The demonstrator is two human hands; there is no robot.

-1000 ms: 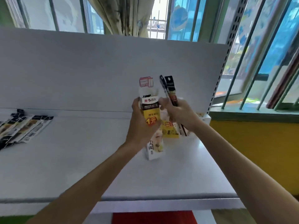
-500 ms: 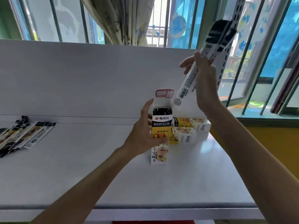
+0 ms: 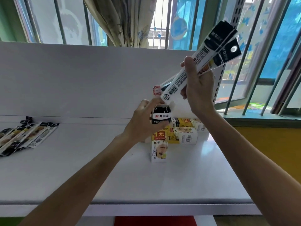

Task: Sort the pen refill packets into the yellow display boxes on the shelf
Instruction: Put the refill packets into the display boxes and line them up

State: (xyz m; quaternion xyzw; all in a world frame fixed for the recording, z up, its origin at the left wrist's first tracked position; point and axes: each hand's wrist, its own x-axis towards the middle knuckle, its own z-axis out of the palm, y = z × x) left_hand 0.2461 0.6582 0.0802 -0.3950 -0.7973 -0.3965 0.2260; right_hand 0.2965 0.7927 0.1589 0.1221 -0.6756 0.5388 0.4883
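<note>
A tall yellow, white and black display box (image 3: 159,144) stands upright on the white shelf (image 3: 65,168), its top flap open. My left hand (image 3: 143,124) grips its upper part, fingers at the open top. My right hand (image 3: 197,88) is raised above and to the right of the box, holding a few long pen refill packets (image 3: 202,62) tilted, their lower ends just above the box opening. Two more yellow display boxes (image 3: 184,133) lie on their sides behind the upright one.
Several loose refill packets (image 3: 24,136) lie fanned out at the shelf's far left. A white back panel (image 3: 81,79) rises behind the shelf. A perforated metal upright (image 3: 228,46) stands at the right end. Window bars and a curtain are beyond.
The box was lifted a second ago and now stands on the shelf. My right hand rose with the packets, then lowered their ends toward the box top.
</note>
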